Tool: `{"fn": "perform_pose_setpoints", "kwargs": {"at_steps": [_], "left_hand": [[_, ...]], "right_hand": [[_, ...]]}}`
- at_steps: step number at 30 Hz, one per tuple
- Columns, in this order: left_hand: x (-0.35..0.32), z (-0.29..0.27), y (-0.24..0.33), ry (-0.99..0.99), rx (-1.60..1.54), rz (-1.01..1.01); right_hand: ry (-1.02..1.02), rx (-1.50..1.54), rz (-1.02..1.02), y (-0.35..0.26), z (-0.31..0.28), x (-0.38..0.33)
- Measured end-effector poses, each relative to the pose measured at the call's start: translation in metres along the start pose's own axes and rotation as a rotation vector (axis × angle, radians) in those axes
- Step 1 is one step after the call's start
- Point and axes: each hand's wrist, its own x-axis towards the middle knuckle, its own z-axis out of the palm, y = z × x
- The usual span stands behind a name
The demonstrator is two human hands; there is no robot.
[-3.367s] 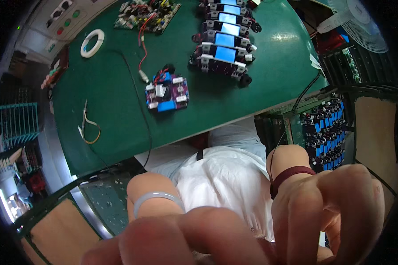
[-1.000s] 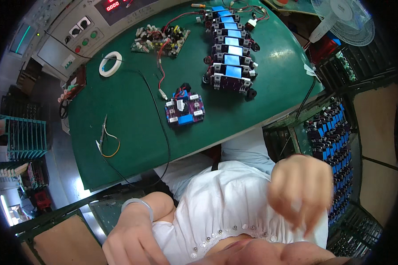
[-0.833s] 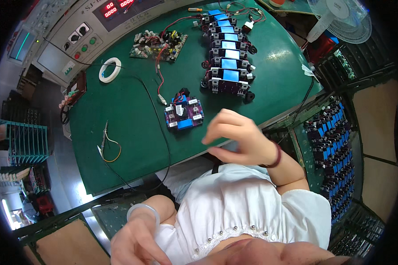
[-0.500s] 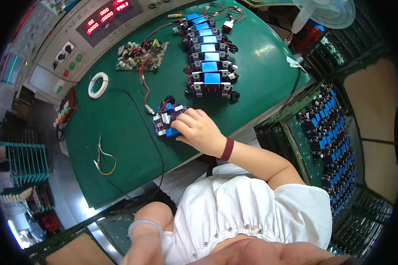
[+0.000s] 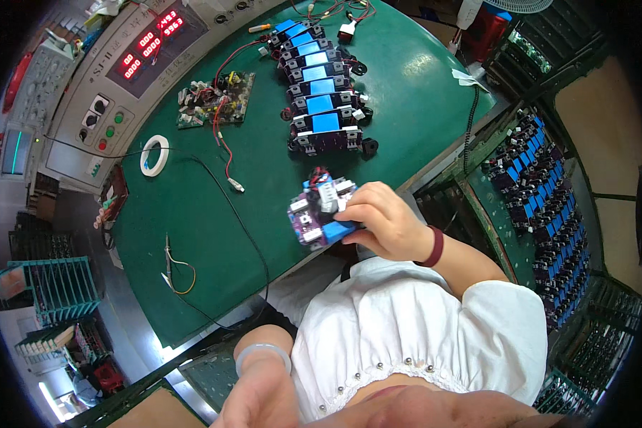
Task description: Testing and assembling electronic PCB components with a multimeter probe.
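Between the thumb and fingers of my right hand [image 5: 391, 222] is a purple circuit board [image 5: 303, 222] with blue parts, white connectors and a small bundle of dark and red wires. It is tilted above the near part of the green table [image 5: 192, 264]. My left hand [image 5: 260, 396] is raised at the lower edge, close to my body and away from the table. Its fingers are out of sight. Just beyond the held board stands a row of several similar boards [image 5: 326, 123] with blue blocks.
A larger populated board [image 5: 217, 100] has red leads and a white plug [image 5: 237, 185]. A white ring-shaped roll [image 5: 155, 155] and a probe [image 5: 167, 257] with a black cable lie on the left. The test panel [image 5: 114, 93] borders the table. A rack of boards [image 5: 538, 192] stands right.
My right hand has lifted the circuit board off the table and moved it right, closer to me. My left hand has shifted slightly to the right. The view has turned a little.
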Motion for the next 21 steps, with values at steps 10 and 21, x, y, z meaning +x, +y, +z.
{"fn": "perform_pose_setpoints", "kwargs": {"at_steps": [10,21], "left_hand": [[-0.039,-0.011,-0.025,-0.051,0.373,-0.253],[-0.083,-0.044,-0.079,-0.911,0.285,-1.459]], "right_hand": [[0.063,-0.112,-0.019,0.008,-0.025,-0.029],[-0.193,-0.182,-0.12,0.001,-0.029,-0.023]]}}
